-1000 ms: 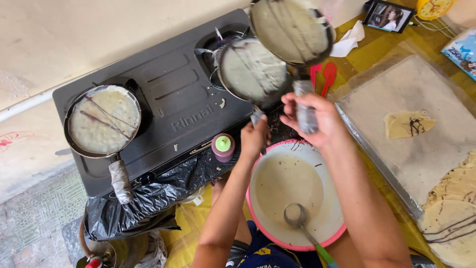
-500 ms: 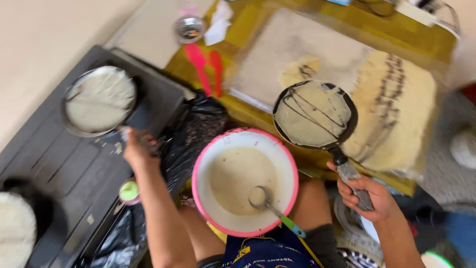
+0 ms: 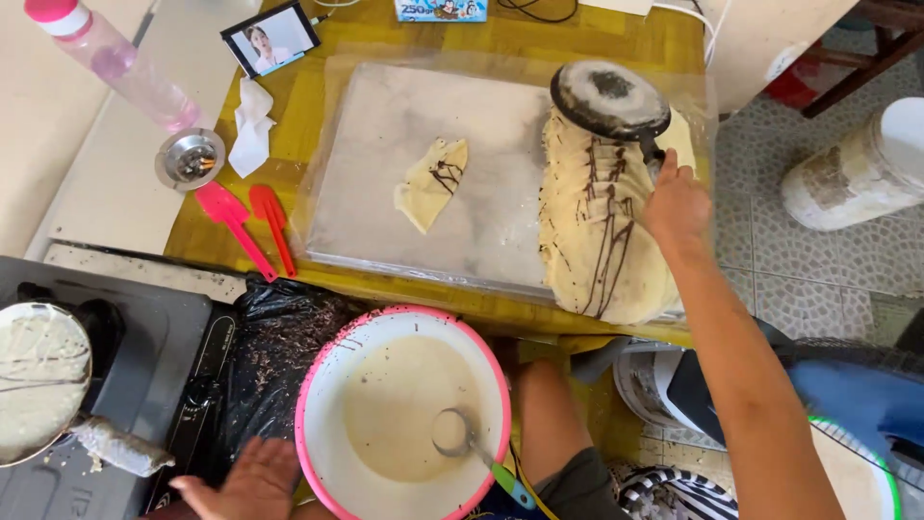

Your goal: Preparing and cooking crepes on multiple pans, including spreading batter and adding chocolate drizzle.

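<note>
My right hand [image 3: 677,200] grips the handle of a small round pan [image 3: 609,99] that is turned face down over a pile of thin chocolate-streaked crepes [image 3: 599,231] on the right of a plastic-covered board [image 3: 385,193]. A single folded crepe [image 3: 432,180] lies in the middle of that board. My left hand [image 3: 243,480] is low at the bottom edge, fingers spread, holding nothing, beside a pink-rimmed bowl of pale batter [image 3: 401,412] with a ladle [image 3: 460,438] in it. Another pan with batter [image 3: 38,380] sits on the dark stove [image 3: 115,385] at left.
Two red spatulas [image 3: 248,223], a crumpled tissue [image 3: 251,130] and a small metal cup [image 3: 190,159] lie left of the board. A pink bottle [image 3: 115,63] and a phone [image 3: 270,37] are at the back. A black plastic bag [image 3: 274,342] lies by the stove.
My right hand carried the pan from above the bowl to the crepe pile and flipped it face down. My left hand left the stove pan and dropped beside the bowl.
</note>
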